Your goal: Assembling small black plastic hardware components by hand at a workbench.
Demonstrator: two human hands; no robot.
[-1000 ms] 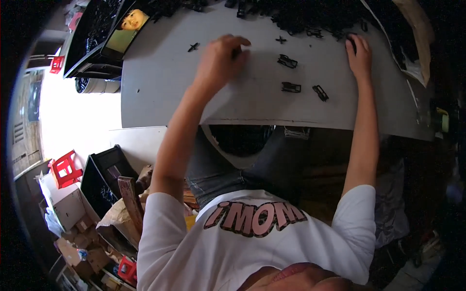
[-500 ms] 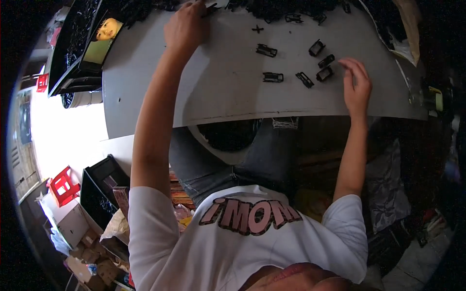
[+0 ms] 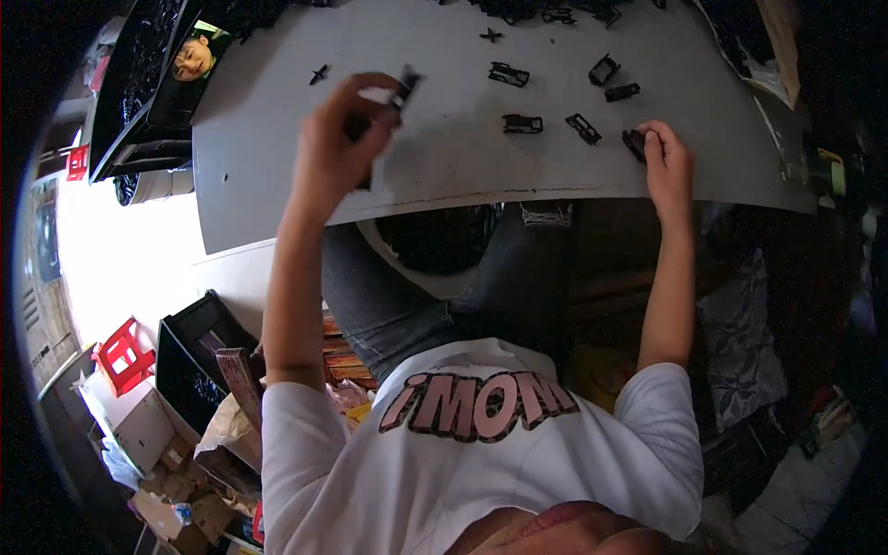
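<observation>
**Left hand (image 3: 330,148) grips a black piece (image 3: 405,86); right hand (image 3: 672,162) pinches a black frame (image 3: 635,144)**

The left hand is over the left part of the grey table (image 3: 444,171), fingers curled and thumb and fingertips closed on the black piece. Blur hides its exact shape. The right hand is near the table's front edge, its thumb and fingers drawn together on the near end of the black frame, which is partly covered by them.

Between the 2 hands, 5 loose frames (image 3: 523,124) lie apart on the table, most of them nearer the right hand. There are also 2 small crosses: 1 just beyond the left hand (image 3: 319,74), the other farther back, near the middle (image 3: 491,35). A heap of black parts (image 3: 532,9) runs along the far edge.

At the table's left end is a black tray (image 3: 139,106) with a lit screen (image 3: 194,57) beside it. A bag (image 3: 782,55) stands at the far right. On the floor side, to the left, are a red stool (image 3: 123,356) on a white box (image 3: 134,416) and a black crate (image 3: 190,361).
</observation>
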